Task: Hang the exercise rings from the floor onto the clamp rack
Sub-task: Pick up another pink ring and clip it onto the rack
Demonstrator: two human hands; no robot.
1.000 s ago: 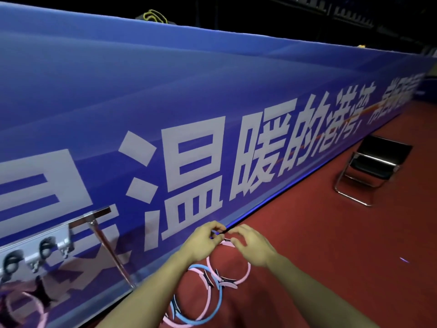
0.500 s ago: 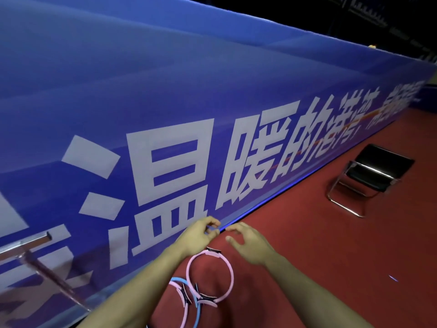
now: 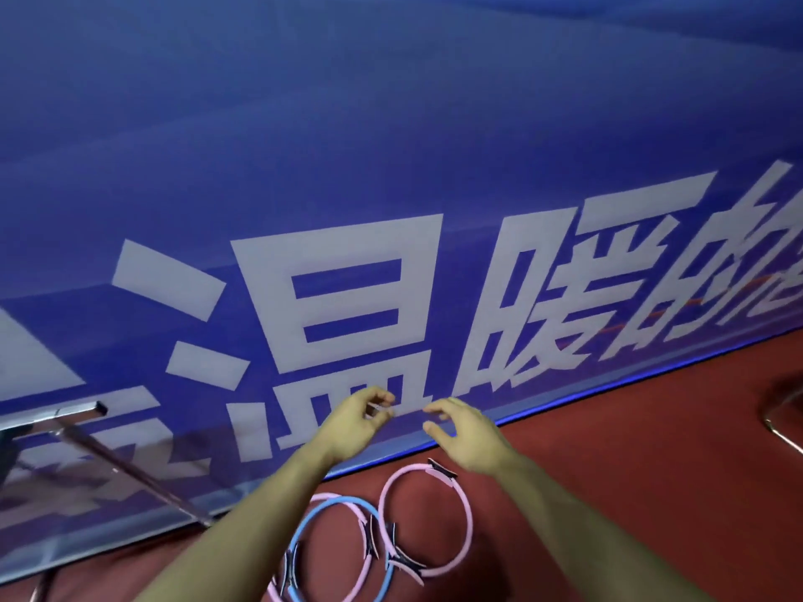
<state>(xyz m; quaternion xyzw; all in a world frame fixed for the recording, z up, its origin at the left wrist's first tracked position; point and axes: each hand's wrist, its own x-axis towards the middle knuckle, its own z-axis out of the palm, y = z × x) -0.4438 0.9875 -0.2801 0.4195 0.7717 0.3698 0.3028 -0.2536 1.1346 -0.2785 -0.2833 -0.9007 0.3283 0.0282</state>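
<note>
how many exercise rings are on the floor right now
3 show: a pink ring lying on the right, a blue ring left of it, another pink ring beneath the blue. The forearms may hide more.

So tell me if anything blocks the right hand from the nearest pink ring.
Nothing visible does. The right hand hangs open just above the pink ring on the floor, with only air between.

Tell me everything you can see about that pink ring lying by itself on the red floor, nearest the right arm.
The pink ring is a thin hoop, smooth and likely plastic or foam-covered, lying flat on the red floor near the blue banner. Dark padded grips sit on opposite sides, one at the top right, others at the lower left. Its left edge touches or overlaps the neighbouring rings' grips. The right forearm hides a little of it; neither hand touches it.
</note>
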